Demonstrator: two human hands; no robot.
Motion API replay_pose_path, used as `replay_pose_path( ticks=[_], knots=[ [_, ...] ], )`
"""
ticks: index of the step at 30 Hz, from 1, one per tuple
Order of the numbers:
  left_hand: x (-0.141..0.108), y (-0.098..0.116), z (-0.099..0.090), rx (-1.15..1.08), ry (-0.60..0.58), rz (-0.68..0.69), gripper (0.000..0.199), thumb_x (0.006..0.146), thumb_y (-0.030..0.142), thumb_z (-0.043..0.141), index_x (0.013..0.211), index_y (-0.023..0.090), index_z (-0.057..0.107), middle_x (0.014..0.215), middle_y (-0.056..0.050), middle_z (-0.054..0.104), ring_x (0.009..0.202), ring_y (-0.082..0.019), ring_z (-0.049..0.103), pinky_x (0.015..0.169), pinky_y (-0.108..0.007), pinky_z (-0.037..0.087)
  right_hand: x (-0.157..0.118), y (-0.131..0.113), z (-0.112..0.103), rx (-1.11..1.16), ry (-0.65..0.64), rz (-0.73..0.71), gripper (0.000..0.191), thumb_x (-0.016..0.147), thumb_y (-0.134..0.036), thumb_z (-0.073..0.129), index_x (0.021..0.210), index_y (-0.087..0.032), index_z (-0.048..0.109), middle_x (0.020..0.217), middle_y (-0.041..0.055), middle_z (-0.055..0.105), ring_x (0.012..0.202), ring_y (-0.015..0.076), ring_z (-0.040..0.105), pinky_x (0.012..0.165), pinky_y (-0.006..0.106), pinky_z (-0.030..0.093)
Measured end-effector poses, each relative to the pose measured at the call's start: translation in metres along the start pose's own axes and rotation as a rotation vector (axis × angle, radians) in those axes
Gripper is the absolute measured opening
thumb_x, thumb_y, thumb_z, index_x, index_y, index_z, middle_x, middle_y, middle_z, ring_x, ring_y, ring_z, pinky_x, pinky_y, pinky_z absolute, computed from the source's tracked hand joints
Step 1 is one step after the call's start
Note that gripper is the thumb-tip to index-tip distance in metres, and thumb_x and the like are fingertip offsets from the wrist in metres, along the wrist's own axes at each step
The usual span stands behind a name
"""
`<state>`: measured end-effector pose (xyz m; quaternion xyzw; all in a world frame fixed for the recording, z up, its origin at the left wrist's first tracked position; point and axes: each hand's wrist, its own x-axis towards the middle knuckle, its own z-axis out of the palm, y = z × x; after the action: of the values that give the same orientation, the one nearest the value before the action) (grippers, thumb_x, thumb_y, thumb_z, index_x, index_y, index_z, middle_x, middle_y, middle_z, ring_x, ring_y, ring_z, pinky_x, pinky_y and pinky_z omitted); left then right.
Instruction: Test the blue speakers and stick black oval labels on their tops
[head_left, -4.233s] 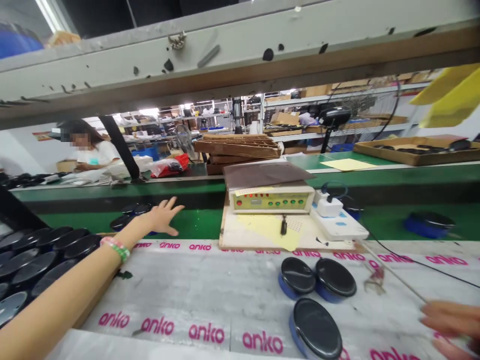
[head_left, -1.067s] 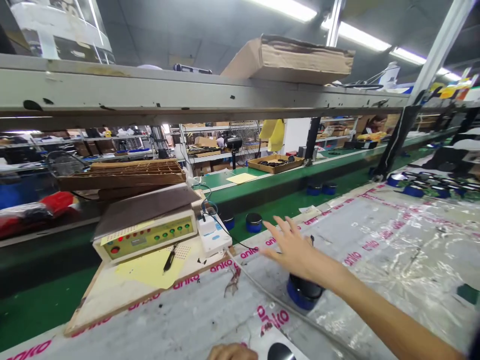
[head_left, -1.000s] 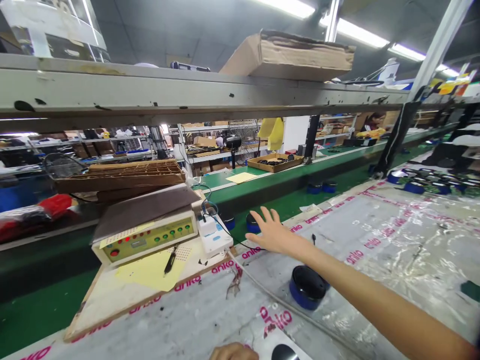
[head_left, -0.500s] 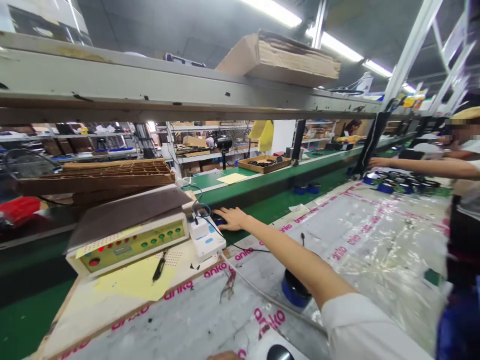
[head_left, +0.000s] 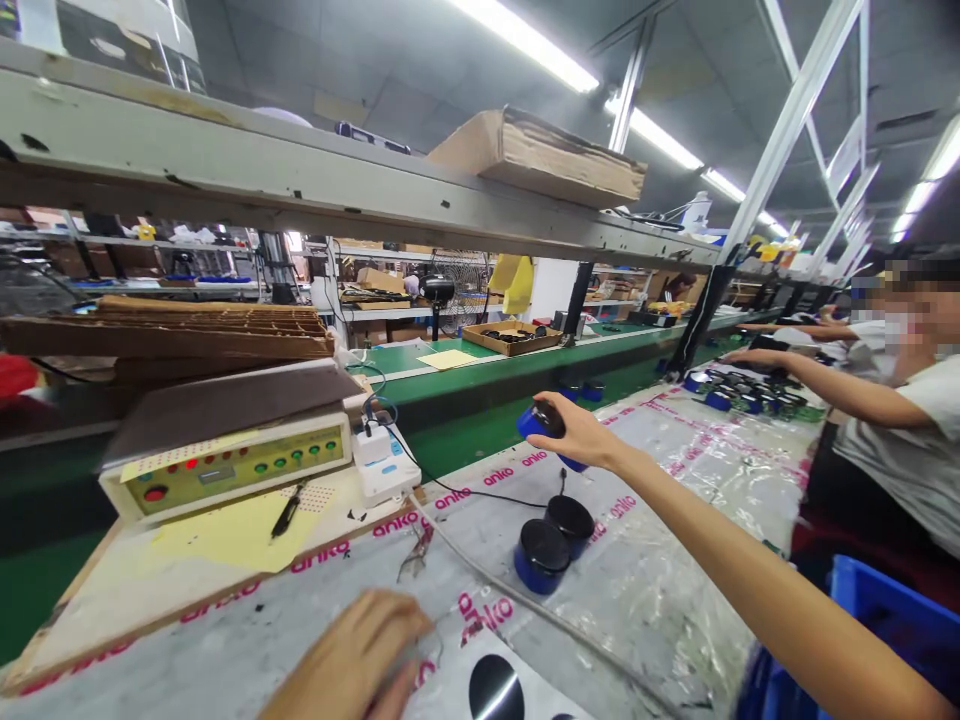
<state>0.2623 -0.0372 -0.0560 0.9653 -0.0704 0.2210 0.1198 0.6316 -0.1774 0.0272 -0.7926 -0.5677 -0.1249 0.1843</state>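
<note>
My right hand point(head_left: 574, 432) grips a round black-and-blue piece point(head_left: 541, 420) between thumb and fingers, above the table's far edge. Part of another blue piece shows just under that hand. Two similar round pieces, one in front point(head_left: 541, 555) and one touching it behind point(head_left: 570, 522), sit black side up on the plastic-covered table point(head_left: 637, 590). At the bottom, my left hand point(head_left: 367, 650) is low over the table, fingers bent and smeared by motion; whether it holds anything is unclear. Right of it lies a white sheet with black discs point(head_left: 495, 688).
A control box point(head_left: 236, 475), a pen point(head_left: 287, 510) on yellow paper and a white power strip point(head_left: 386, 465) with cables stand at left. Behind runs a green conveyor point(head_left: 457, 440). At right, a co-worker's hand point(head_left: 757, 357) is over many round pieces; a blue crate point(head_left: 885, 610) is below.
My right hand has moved right from beside the power strip, lifting a round piece. My left hand has come further into view. Two table pieces show where my arm hid part of the area.
</note>
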Motion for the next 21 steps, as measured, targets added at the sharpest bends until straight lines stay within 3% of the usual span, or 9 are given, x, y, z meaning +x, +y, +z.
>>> replay_pose_path(
  ticks=[3,5,8,10,16,21],
  knots=[
    [0.064,-0.013,0.001,0.048,-0.209,-0.153,0.028,0.090,0.010,0.040,0.110,0.020,0.057,0.113,-0.007,0.060,0.108,-0.020,0.055,0.095,-0.035,0.047,-0.027,0.009,-0.007,-0.024,-0.037,-0.013,0.055,0.086,-0.046,0.060,0.130,-0.019,0.044,0.127,0.0111,0.051,0.104,0.0242,0.056,0.087,0.045,0.048],
    [0.113,-0.021,0.019,0.060,-0.227,-0.171,0.026,0.090,0.009,0.041,0.108,0.016,0.058,0.114,-0.009,0.059,0.110,-0.021,0.052,0.098,-0.038,0.044,-0.036,0.004,-0.004,-0.042,-0.071,-0.047,0.058,0.084,-0.049,0.060,0.130,-0.019,0.043,0.123,0.0113,0.052,0.102,0.0240,0.057,0.086,0.045,0.048],
    [0.171,-0.031,0.054,0.070,-0.257,-0.195,0.024,0.093,0.025,0.050,0.114,0.015,0.056,0.121,-0.010,0.055,0.112,-0.024,0.052,0.095,-0.045,0.044,-0.039,-0.011,0.001,-0.070,-0.124,-0.131,0.062,0.081,-0.051,0.061,0.129,-0.017,0.042,0.118,0.0118,0.055,0.098,0.0246,0.058,0.083,0.044,0.048],
    [0.192,-0.038,0.070,0.076,-0.277,-0.247,0.028,0.090,0.032,0.057,0.113,0.016,0.057,0.119,-0.008,0.056,0.108,-0.024,0.055,0.091,-0.046,0.047,-0.038,-0.021,0.002,-0.089,-0.163,-0.198,0.064,0.079,-0.052,0.062,0.128,-0.016,0.043,0.114,0.0126,0.056,0.098,0.0262,0.058,0.082,0.042,0.048],
    [0.196,-0.069,0.079,0.124,-0.198,-0.646,0.030,0.092,0.034,0.054,0.115,0.014,0.055,0.109,-0.008,0.060,0.092,-0.019,0.062,0.080,-0.039,0.053,-0.021,-0.037,0.007,-0.123,-0.316,-0.385,0.064,0.078,-0.055,0.061,0.128,-0.017,0.045,0.102,0.0098,0.057,0.085,0.0265,0.060,0.074,0.038,0.047],
    [0.182,-0.072,0.073,0.132,-0.158,-0.693,0.028,0.093,0.035,0.053,0.111,0.014,0.057,0.104,-0.007,0.062,0.090,-0.018,0.062,0.079,-0.038,0.053,0.001,-0.040,0.031,-0.083,-0.404,-0.476,0.065,0.076,-0.055,0.063,0.127,-0.019,0.048,0.104,0.0110,0.056,0.085,0.0293,0.060,0.076,0.041,0.044]
  ],
)
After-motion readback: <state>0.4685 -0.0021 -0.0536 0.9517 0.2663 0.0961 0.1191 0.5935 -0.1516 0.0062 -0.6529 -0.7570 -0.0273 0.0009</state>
